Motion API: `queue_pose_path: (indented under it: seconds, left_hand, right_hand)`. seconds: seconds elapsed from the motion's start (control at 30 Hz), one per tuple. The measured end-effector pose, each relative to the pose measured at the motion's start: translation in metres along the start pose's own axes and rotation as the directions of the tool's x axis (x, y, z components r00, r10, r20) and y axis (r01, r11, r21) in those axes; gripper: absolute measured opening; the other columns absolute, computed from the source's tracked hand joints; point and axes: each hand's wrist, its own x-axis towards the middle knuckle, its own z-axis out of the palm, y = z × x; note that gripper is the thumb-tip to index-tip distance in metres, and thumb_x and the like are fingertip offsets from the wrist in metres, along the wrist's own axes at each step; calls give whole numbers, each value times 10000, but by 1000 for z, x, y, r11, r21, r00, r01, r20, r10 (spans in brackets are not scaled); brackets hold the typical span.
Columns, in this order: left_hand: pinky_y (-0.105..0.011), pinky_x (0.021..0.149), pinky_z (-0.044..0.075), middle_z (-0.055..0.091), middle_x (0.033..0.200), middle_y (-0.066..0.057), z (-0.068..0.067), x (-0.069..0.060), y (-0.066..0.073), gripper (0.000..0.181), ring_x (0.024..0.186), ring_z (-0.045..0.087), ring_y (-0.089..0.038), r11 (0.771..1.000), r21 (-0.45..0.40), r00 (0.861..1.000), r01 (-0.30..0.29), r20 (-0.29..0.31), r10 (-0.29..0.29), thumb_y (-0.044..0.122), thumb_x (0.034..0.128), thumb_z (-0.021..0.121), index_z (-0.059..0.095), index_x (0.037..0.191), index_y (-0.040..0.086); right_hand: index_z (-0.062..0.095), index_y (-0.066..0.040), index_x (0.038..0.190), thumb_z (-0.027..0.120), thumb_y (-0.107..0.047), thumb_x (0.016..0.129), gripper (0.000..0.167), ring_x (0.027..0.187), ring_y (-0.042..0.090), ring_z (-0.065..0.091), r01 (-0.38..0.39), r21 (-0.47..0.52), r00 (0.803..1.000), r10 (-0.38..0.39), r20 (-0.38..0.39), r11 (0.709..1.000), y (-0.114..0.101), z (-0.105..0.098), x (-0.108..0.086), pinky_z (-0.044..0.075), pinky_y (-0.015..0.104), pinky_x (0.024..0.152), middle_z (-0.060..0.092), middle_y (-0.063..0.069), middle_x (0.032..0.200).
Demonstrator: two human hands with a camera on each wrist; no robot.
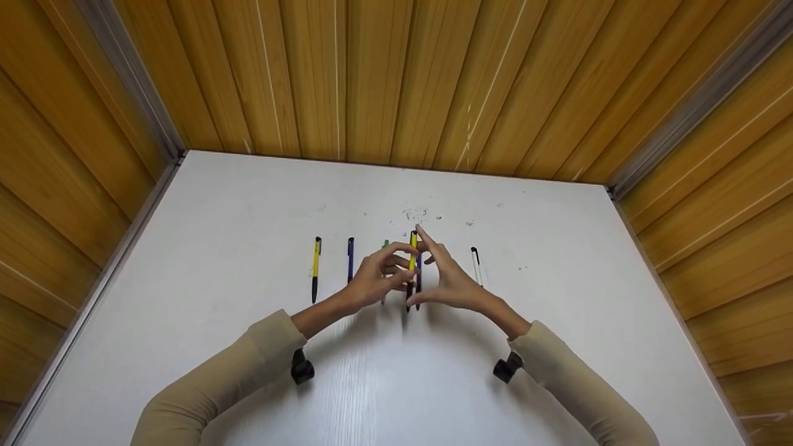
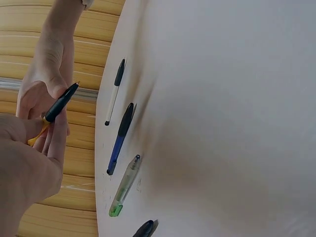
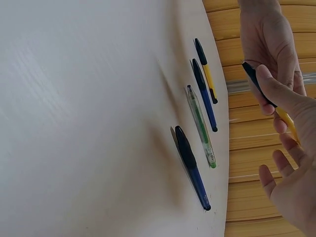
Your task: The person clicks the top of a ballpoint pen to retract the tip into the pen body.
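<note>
Clearly left hand (image 1: 375, 274) pinching yellow pen (image 1: 414, 243), right hand (image 1: 455, 282) spread; left wrist view alone: whole white pen (image 2: 114, 94).

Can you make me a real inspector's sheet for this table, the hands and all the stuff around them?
Surface: white table, with small dark marks towards its far edge.
Job's things: held yellow pen, off the table; lying in a row, left to right, other yellow pen, blue pen, green pen, second blue pen, white pen.
Clutter: nothing seen.
Hands: left hand pinches the held yellow pen; right hand is right beside it, but whether it touches is hard to tell.
Cables: nothing seen.
Surroundings: wood-look panels, grey strips at the corners.
</note>
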Motion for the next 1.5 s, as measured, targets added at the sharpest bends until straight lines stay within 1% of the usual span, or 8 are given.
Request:
queue_pose_path:
  seconds: [0.13, 0.27, 0.43, 0.63, 0.8, 0.93, 1.2, 1.5]
  left_hand:
    - [-364, 842, 649, 674, 1268, -292, -2, 1, -2, 432, 1112, 673, -507, 1000, -18, 999, -18, -31, 18, -12, 960, 664, 579, 1379, 48]
    - [-389, 831, 651, 709, 1199, -281, -3, 1, -2, 438, 1071, 700, -482, 999, -52, 999, -8, -42, 6, -5, 947, 687, 578, 1367, 51]
    - [-399, 841, 649, 696, 1211, -294, -5, -2, -3, 446, 1058, 718, -440, 998, -64, 1000, -11, -25, 10, 23, 958, 684, 561, 1387, 39]
    - [-391, 868, 642, 629, 1330, -312, -9, -5, -6, 468, 1078, 738, -289, 997, -61, 999, -37, 8, 37, 30, 970, 672, 540, 1419, 26]
    - [-402, 880, 639, 609, 1336, -337, -11, -5, -6, 495, 1118, 711, -380, 995, -96, 999, -26, 18, 28, -3, 959, 672, 527, 1432, 20]
    - [-398, 885, 638, 647, 1259, -344, -11, -4, -5, 498, 1123, 676, -486, 996, -93, 1000, -12, 14, 13, 1, 956, 678, 533, 1431, 31]
    - [-390, 874, 641, 674, 1164, -368, -11, -3, -5, 491, 1050, 722, -430, 997, -78, 1000, -28, 2, 28, -2, 956, 676, 534, 1426, 22]
    - [-404, 877, 640, 651, 1178, -400, -10, -3, -5, 491, 1069, 702, -468, 993, -111, 999, -32, -14, 30, -2, 960, 672, 529, 1430, 7]
  right_hand:
    - [66, -117, 1654, 963, -281, 678, 1336, 1314, 284, 438, 22, -19, 999, -22, -32, 1000, 0, 1, 0, 411, 578, 1137, 475, 131, 1418]
    - [86, -90, 1649, 967, -258, 673, 1326, 1285, 328, 458, 50, -21, 998, -51, -46, 999, -1, 1, -1, 434, 552, 1098, 491, 119, 1395]
    - [83, -112, 1653, 968, -238, 675, 1325, 1269, 341, 464, 45, -12, 998, -46, -34, 999, -3, 3, 0, 414, 565, 1099, 500, 108, 1385]
    - [107, -78, 1646, 962, -294, 671, 1315, 1261, 337, 484, 42, -36, 998, -43, -35, 998, -3, 4, 3, 424, 576, 1097, 536, 118, 1372]
    - [120, -45, 1638, 970, -240, 664, 1307, 1230, 383, 488, 50, -28, 998, -52, -45, 998, -3, 5, 6, 441, 618, 1060, 534, 129, 1359]
    - [119, -45, 1638, 973, -238, 654, 1317, 1207, 408, 491, 57, -26, 997, -59, -53, 998, -3, 6, 7, 457, 572, 1051, 534, 129, 1344]
    - [120, -31, 1635, 969, -214, 657, 1307, 1224, 281, 519, 77, 12, 996, -77, -48, 997, -2, 5, 10, 451, 591, 1079, 551, 126, 1298]
    - [92, -39, 1639, 962, -179, 675, 1306, 1229, 267, 533, 72, 22, 996, -70, -58, 997, -2, 7, 10, 472, 564, 1082, 559, 131, 1326]
